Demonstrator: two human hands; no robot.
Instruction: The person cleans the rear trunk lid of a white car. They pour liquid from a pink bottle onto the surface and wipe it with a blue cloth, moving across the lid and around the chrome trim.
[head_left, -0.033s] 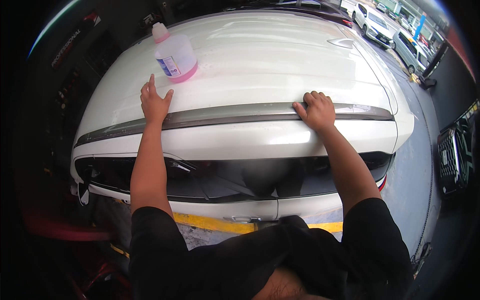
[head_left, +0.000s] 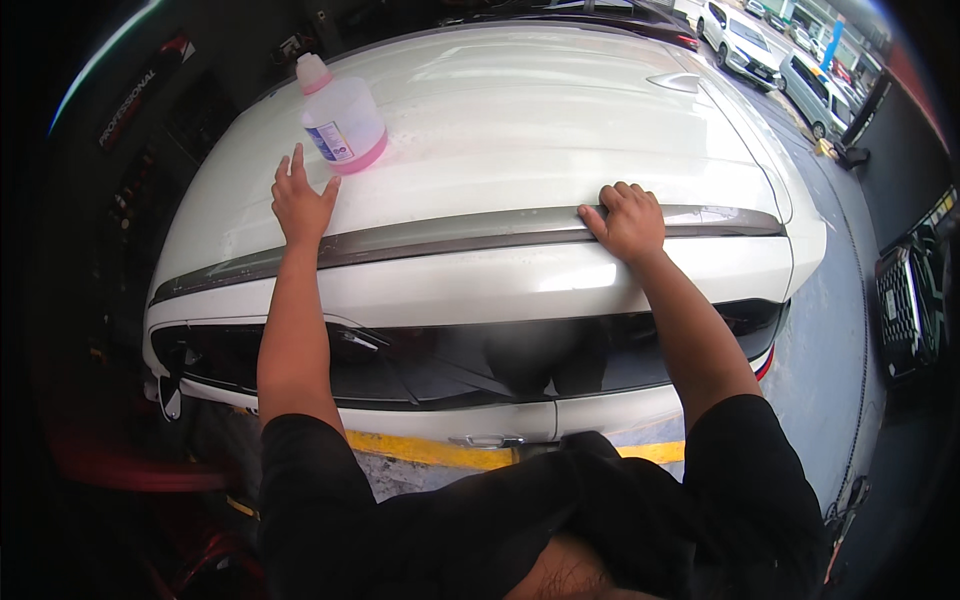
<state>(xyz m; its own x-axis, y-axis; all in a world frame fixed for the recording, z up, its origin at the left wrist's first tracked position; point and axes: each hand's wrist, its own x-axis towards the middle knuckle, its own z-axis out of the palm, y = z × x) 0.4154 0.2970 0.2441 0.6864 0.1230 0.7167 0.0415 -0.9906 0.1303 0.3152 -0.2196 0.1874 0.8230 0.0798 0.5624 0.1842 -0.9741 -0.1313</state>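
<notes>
A translucent bottle [head_left: 352,112] with a pink cap and some pink liquid at its bottom stands on the white car roof [head_left: 480,130]. Just below the bottle is my left hand [head_left: 301,203], fingers and thumb spread with nothing between them; its fingertips come close to the bottle without visibly holding it. On the right, my right hand [head_left: 628,220] has its fingers curled over the grey roof rail [head_left: 450,226] along the car's side. The undersides of those fingers are hidden.
A shark-fin antenna [head_left: 676,82] rises at the roof's right end. Dark side windows [head_left: 450,365] and a door handle [head_left: 487,440] face me. Yellow floor striping [head_left: 425,449] runs beneath the car. A grille [head_left: 902,310] is at the right, and parked cars [head_left: 745,45] show beyond.
The view has shifted very slightly, so the bottle and both hands sit a little further left in the picture. My hands keep the same poses.
</notes>
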